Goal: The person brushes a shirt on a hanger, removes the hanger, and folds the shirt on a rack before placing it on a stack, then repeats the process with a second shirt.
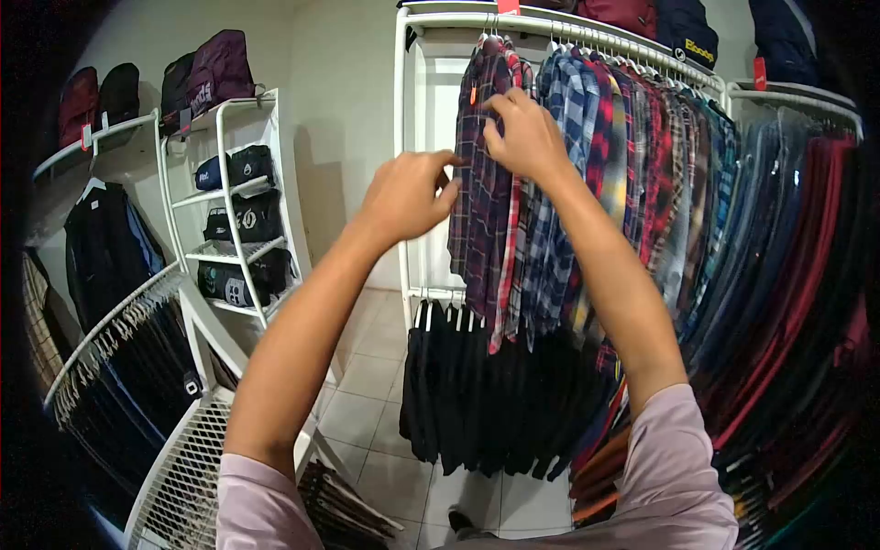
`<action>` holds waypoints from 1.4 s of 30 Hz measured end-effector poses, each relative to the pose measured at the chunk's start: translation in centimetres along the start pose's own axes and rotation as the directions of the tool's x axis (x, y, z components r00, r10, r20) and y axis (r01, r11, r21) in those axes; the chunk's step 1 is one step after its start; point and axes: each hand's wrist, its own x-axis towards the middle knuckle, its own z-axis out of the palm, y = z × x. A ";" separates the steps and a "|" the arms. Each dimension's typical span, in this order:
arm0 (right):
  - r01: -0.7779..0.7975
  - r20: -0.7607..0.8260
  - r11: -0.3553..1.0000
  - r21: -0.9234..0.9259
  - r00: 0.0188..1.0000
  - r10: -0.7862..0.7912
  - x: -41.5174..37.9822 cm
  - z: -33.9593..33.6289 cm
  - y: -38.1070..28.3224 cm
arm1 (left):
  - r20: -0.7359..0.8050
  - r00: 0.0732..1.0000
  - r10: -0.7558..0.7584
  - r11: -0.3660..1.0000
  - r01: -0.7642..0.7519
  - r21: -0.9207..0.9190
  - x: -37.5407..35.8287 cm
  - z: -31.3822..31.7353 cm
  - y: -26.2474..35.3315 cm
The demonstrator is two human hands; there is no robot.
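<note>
Your left hand [406,194] reaches toward the edge of the dark plaid shirt [478,192], the first garment at the left end of the upper rail [587,29]. Its fingers are curled together with thumb and fingertips meeting at the shirt's edge; whether they pinch the cloth cannot be told. Your right hand [525,137] lies higher on the same shirt, near its shoulder, with the fingers bent and pressed onto the fabric; a firm grip cannot be confirmed, as the fingertips are hidden against the cloth.

The dark plaid shirt hangs upright from a hanger on the upper rail, just beside a row of checked shirts [632,174] in blue, red and yellow that runs to the right along the same rail. Below them, a lower rail carries dark trousers [467,385]. Further right, garments in clear plastic covers [788,238] hang on another rail.

To the left, a white shelf unit [229,174] holds dark bags [240,220] on several levels, with backpacks [206,78] on top. A white wire rack [188,467] stands near your left elbow. The floor [367,385] is pale tile. Both sleeves [674,477] are light pink.
</note>
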 end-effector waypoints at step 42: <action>-0.058 -0.279 0.926 -0.374 0.959 -0.052 1.4 -6.1 9.4 | -0.100 0.965 -0.243 0.933 0.261 0.249 0.7 -1.9 -11.1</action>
